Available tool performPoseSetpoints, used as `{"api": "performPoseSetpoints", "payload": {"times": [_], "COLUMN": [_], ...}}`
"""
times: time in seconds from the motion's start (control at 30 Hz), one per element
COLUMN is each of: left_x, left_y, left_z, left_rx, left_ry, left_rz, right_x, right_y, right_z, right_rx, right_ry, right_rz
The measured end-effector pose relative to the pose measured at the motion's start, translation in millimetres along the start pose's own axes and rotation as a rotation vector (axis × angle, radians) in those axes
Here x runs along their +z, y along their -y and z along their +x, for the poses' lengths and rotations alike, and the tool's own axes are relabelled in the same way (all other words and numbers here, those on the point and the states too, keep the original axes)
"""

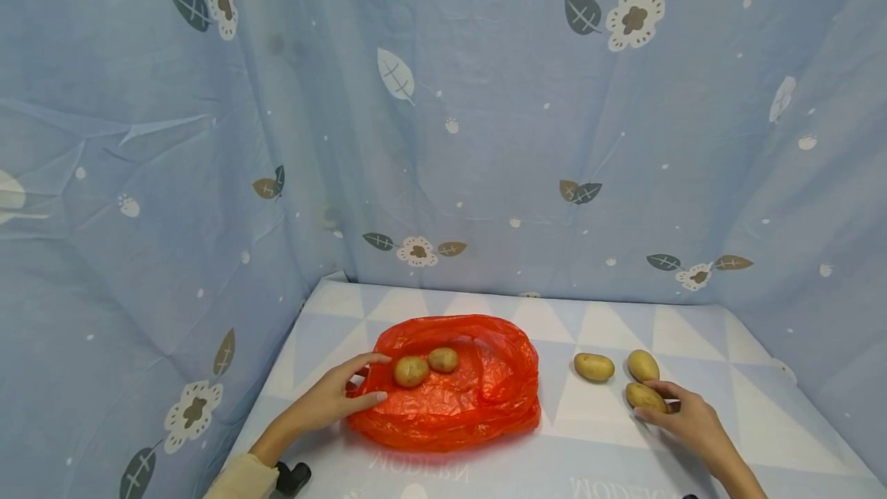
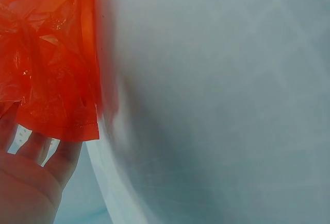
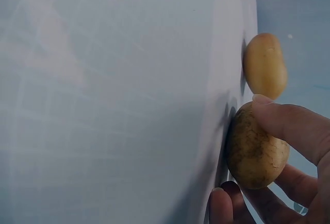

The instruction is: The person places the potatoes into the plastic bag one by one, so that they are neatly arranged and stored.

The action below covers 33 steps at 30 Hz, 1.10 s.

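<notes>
A red plastic bag (image 1: 478,422) lies spread on the table with its mouth facing up. Two potatoes, one larger (image 1: 411,371) and one smaller (image 1: 443,360), rest in it. At the bag's left edge my left hand (image 1: 331,399) grips the rim; the left wrist view shows its fingers (image 2: 64,159) partly hidden behind the red plastic (image 2: 56,80). Over on the right, my right hand (image 1: 693,420) holds a brownish potato (image 3: 257,149) between thumb and fingers, low over the table. Just beyond it lies another potato (image 1: 643,366).
A further potato (image 1: 594,367) lies between the bag and the right hand's group. The table (image 1: 561,437) has a pale triangle-patterned cover. Blue patterned curtain (image 1: 485,137) hangs behind it and on both sides. Near the left sleeve is a small black object (image 1: 294,477).
</notes>
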<state>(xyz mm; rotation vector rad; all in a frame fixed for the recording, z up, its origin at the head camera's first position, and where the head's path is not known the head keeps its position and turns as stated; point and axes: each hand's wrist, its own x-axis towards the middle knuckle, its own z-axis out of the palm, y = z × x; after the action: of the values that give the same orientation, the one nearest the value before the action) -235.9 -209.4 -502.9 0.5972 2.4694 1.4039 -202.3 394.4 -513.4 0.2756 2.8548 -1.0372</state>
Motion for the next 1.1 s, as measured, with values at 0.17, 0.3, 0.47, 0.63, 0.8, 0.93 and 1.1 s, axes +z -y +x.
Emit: {"api": "performPoseSetpoints", "payload": {"times": [0.17,0.3,0.47,0.63,0.8,0.93,1.1], "left_x": [0.5,1.1,1.9,2.3,1.9,1.6,1.4], "left_y": [-1.1,-0.3,-0.3,-0.8,-1.9,-2.6,-2.4], "left_z": [-1.0,-1.2,-0.7,-0.3,-0.6,-1.4,-1.6], "left_rx": [0.002,-0.005,-0.027,-0.029,-0.017,-0.004,-0.003], "left_ry": [-0.007,-0.009,-0.01,-0.008,-0.004,-0.005,-0.009], "left_rz": [-0.005,0.008,0.011,0.008,-0.003,-0.015,-0.015], "right_x": [2,4,4,3,1,0,-1], "right_y": [-1,0,2,3,3,7,14], "right_z": [1.2,1.4,-1.5,-3.6,-4.3,-4.5,-7.8], "right_rx": [0.001,0.032,0.064,0.049,0.056,0.047,0.011], "right_ry": [-0.014,-0.024,-0.043,-0.06,-0.057,-0.056,-0.076], "right_rz": [-0.012,-0.007,-0.007,-0.008,0.01,0.024,0.027]}}
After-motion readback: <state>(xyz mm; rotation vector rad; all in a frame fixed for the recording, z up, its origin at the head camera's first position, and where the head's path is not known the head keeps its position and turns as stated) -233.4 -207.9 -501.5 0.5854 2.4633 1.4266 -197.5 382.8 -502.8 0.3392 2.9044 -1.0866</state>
